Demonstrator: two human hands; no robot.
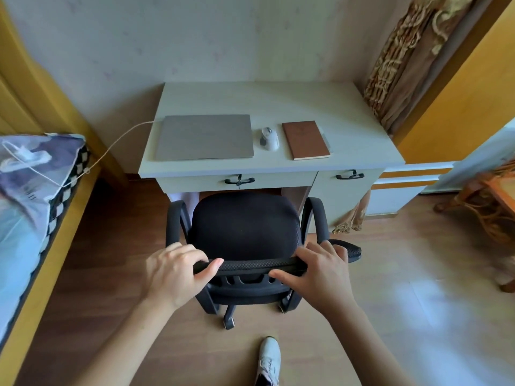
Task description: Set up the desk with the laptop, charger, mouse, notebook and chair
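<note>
A black mesh office chair (245,227) stands in front of the white desk (278,104), its seat partly under the desk's edge. My left hand (175,271) and my right hand (323,271) both grip the top of the chair's backrest. On the desk lie a closed grey laptop (204,137), a white mouse (269,138) and a brown notebook (305,139) in a row. A white charger cable (111,147) runs from the laptop's left side to a power strip (28,157) on the bed.
A bed (30,218) with a yellow wooden frame lies along the left. Curtains (404,59) hang at the right of the desk. A wicker table (490,201) stands at the far right. My white shoe (269,360) is on the wooden floor behind the chair.
</note>
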